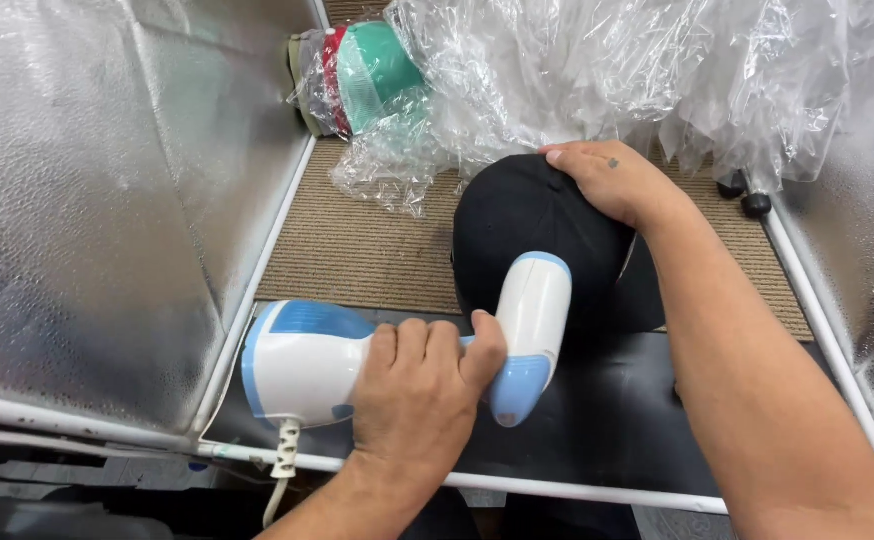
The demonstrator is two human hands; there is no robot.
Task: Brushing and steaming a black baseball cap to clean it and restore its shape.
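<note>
My left hand (422,390) grips the handle of a white and blue handheld garment steamer (307,360). Its nozzle head (529,330) rests against the front of a black cap (527,225). My right hand (607,180) lies on top of the cap's crown, fingers spread over it, holding it in place. The cap sits on a black form above a black mat (607,420). The steamer's white cord (282,470) hangs down over the near rail.
Silver reflective panels (87,200) wall the booth on the left and right. A heap of clear plastic bags (637,70) lies at the back, with bagged green and red caps (367,70) at the back left. Tan woven matting (357,250) covers the floor. A white rail (577,490) runs along the near edge.
</note>
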